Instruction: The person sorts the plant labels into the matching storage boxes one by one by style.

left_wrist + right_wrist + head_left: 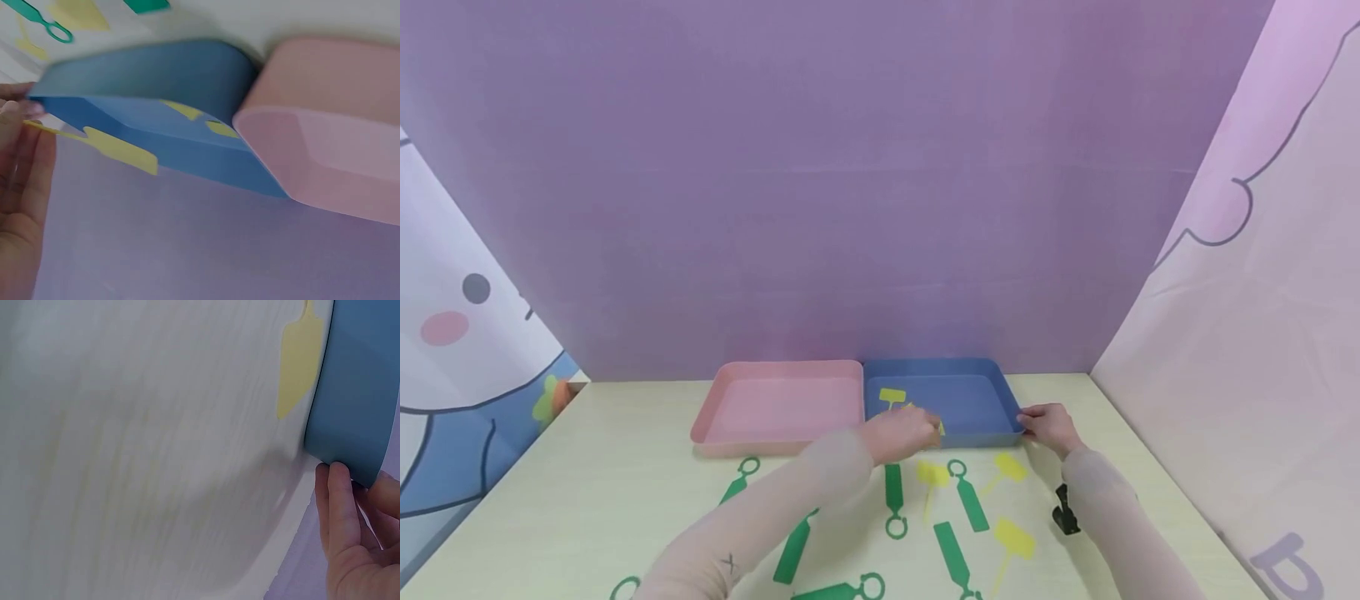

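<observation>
My left hand reaches over the front of the blue tray. Between thumb and fingers it pinches the thin tail of a flat yellow tag, whose broad end points toward the pink tray's side. Inside the blue tray lie more yellow tags, partly hidden by its wall. At the tray's front right corner is my right hand. In the right wrist view, its thumb and fingers grip the corner of the tray wall.
A pink tray stands against the blue one's left side. On the tabletop in front lie several green ring-ended tags and several yellow tags. A small black object sits beside my right forearm. Behind the trays rises a purple backdrop.
</observation>
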A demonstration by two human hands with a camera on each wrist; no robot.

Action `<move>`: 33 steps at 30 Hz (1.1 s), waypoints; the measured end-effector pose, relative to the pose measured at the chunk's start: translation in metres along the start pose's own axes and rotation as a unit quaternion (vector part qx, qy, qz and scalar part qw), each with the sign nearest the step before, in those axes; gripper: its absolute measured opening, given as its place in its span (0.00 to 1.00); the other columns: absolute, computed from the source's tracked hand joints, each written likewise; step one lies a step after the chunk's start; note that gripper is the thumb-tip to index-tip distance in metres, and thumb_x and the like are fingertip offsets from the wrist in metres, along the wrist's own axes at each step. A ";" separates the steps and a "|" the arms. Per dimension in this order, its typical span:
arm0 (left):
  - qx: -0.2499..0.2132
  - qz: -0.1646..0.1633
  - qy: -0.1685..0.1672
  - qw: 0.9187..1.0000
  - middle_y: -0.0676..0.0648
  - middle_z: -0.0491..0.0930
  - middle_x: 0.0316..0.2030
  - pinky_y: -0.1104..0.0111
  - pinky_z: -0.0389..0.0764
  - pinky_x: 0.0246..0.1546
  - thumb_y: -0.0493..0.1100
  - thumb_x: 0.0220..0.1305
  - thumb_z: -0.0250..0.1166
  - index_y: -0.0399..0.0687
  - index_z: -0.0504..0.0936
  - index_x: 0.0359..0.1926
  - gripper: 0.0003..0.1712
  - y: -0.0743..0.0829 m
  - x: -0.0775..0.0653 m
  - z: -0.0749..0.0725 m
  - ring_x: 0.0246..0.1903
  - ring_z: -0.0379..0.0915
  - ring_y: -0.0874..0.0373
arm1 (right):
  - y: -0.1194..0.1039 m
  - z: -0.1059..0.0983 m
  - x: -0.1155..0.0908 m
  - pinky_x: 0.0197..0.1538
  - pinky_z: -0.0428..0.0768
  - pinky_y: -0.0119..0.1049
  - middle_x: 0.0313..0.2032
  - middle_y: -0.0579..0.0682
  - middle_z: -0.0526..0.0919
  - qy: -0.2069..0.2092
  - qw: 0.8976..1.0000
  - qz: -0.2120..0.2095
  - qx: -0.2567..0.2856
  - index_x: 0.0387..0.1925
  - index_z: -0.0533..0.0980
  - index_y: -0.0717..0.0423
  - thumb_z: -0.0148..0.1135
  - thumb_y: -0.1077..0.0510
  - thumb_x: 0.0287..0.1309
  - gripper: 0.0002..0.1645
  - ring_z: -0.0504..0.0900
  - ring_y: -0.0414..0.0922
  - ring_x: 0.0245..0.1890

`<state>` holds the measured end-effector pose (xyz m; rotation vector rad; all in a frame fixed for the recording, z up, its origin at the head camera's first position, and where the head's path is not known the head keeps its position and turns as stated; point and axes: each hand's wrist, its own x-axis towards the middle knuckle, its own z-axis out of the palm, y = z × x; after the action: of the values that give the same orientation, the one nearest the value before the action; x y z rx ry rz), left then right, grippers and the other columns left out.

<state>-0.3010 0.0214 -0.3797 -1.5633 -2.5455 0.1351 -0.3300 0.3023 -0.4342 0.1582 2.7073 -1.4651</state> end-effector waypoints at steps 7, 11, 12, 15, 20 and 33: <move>-0.071 -0.010 0.004 0.997 0.55 0.82 0.35 0.84 0.74 0.36 0.38 0.57 0.63 0.54 0.85 0.41 0.12 -0.023 0.018 0.011 0.35 0.78 0.67 | 0.001 0.001 0.000 0.38 0.82 0.37 0.45 0.73 0.76 0.001 1.000 0.001 0.001 0.49 0.70 0.80 0.51 0.68 0.60 0.19 0.84 0.52 0.36; -0.077 -0.004 0.000 0.997 0.55 0.80 0.33 0.85 0.72 0.35 0.38 0.57 0.63 0.52 0.85 0.39 0.10 -0.030 0.030 0.017 0.32 0.76 0.68 | 0.001 0.001 0.000 0.37 0.82 0.36 0.45 0.72 0.77 0.002 1.000 -0.001 0.000 0.48 0.70 0.80 0.52 0.68 0.59 0.19 0.84 0.52 0.35; -0.078 -0.003 -0.001 0.997 0.55 0.80 0.32 0.85 0.70 0.32 0.38 0.58 0.63 0.52 0.86 0.38 0.09 -0.031 0.034 0.019 0.30 0.74 0.69 | 0.001 0.000 0.001 0.37 0.82 0.36 0.44 0.72 0.77 0.001 1.000 -0.002 -0.001 0.48 0.70 0.80 0.52 0.68 0.59 0.19 0.84 0.52 0.35; -0.077 0.002 -0.007 0.997 0.54 0.78 0.29 0.83 0.61 0.25 0.37 0.60 0.61 0.50 0.86 0.33 0.08 -0.034 0.043 0.024 0.23 0.62 0.69 | 0.001 0.000 0.000 0.37 0.82 0.37 0.45 0.72 0.77 0.000 1.000 -0.004 -0.003 0.49 0.70 0.80 0.51 0.67 0.60 0.19 0.84 0.51 0.35; -0.052 0.010 -0.018 0.998 0.55 0.79 0.31 0.85 0.64 0.25 0.38 0.59 0.61 0.51 0.86 0.34 0.07 -0.039 0.054 0.034 0.24 0.67 0.71 | 0.001 0.001 0.001 0.37 0.82 0.37 0.44 0.72 0.77 0.001 1.000 -0.004 -0.004 0.49 0.70 0.79 0.52 0.67 0.60 0.19 0.84 0.52 0.36; -0.040 0.001 -0.025 0.999 0.56 0.77 0.26 0.76 0.53 0.22 0.34 0.61 0.57 0.47 0.81 0.24 0.11 -0.040 0.077 0.053 0.20 0.51 0.64 | 0.001 0.003 0.005 0.38 0.82 0.37 0.46 0.72 0.76 -0.001 1.000 -0.003 0.006 0.49 0.70 0.79 0.53 0.67 0.59 0.19 0.84 0.52 0.37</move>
<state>-0.3798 0.0723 -0.4196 -1.6114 -2.6180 0.0736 -0.3352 0.3003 -0.4371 0.1500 2.7002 -1.4812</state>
